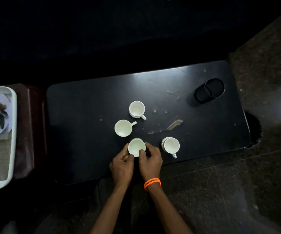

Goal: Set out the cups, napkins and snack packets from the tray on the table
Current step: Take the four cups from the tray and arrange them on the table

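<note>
The dark tabletop (89,102), scuffed near its middle, carries four white cups: far cup (137,109), left cup (123,128), near cup (136,147), right cup (171,146). A black ring holder (209,90) sits at the far right corner.

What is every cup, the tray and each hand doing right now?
far cup: upright, empty, free on the table
left cup: upright, empty, free
right cup: upright, empty, free
near cup: upright, empty, held by both hands
left hand: gripping the near cup
right hand: gripping the near cup
tray: beside the table, still holding things, blurred
</note>
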Tool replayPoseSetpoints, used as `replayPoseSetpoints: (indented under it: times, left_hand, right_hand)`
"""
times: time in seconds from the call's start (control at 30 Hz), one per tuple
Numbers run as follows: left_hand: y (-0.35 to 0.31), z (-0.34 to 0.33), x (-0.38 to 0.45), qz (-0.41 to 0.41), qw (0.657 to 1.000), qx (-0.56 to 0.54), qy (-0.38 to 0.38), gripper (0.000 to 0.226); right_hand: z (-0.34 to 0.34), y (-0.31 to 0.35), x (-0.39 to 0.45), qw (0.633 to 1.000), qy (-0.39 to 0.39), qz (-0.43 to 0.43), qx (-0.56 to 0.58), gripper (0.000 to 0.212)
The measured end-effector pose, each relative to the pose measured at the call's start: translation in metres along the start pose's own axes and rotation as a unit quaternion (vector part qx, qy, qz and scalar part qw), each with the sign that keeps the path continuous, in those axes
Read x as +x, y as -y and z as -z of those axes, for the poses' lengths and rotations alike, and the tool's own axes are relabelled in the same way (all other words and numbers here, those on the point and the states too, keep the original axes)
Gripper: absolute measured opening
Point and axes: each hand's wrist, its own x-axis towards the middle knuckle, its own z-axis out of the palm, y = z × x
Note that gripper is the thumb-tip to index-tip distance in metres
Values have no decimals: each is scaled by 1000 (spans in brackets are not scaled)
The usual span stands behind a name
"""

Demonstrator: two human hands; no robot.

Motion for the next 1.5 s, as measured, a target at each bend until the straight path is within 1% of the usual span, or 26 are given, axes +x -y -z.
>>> replayPoseSetpoints:
  times: [0.17,0.33,0.43,0.53,0.63,0.73,0.83,0.97,1.03,1.17,1.23,1.3,1.33,1.4,1.43,1.5]
  left_hand:
    - [12,6,-7,-12,999,24,-20,51]
    - [16,8,-7,1,999,31,-9,51]
    - [15,11,-4,-7,999,36,-6,50]
    - [15,12,-2,-18,999,45,-5,51]
    - [13,12,3,-37,998,44,-13,51]
    - [3,17,20,-69,996,35,-48,51]
    - [-18,27,51,-82,993,29,-74,51]
    - [-48,36,84,-101,992,76,-26,49]
    - [-60,37,92,-116,989,92,-21,47]
    - [-83,34,101,-153,985,79,-32,42]
    - [-98,27,108,-167,982,91,4,41]
    - [-114,17,117,-177,975,118,63,43]
    - [-122,11,121,-186,968,143,88,45]
    - [-136,0,128,-196,953,188,133,46]
    - [-142,-4,132,-195,948,199,152,46]
    - [-150,-11,136,-186,944,202,184,42]
  right_hand:
    - [-5,-12,-20,999,-20,-32,3,34]
    - [-6,-13,-28,999,-22,-45,0,34]
    - [-7,-13,-26,999,-12,-44,-9,32]
    - [-5,-13,-25,999,1,-37,-18,31]
    - [-1,-12,-20,999,-3,-15,-34,36]
    - [1,1,-8,999,-24,10,-41,39]
    - [-8,20,7,999,-7,31,-36,40]
    - [-27,40,26,997,37,35,-52,37]
    - [-32,46,34,998,24,40,-52,34]
    - [-25,62,65,997,-36,48,-42,31]
    - [-19,70,84,997,-33,34,-64,35]
    - [-15,78,99,994,-21,22,-107,39]
    - [-15,82,104,992,-17,4,-126,40]
    - [-17,86,112,988,-8,-66,-140,43]
    - [-19,89,114,986,6,-108,-128,46]
    - [-24,93,114,980,47,-185,-60,51]
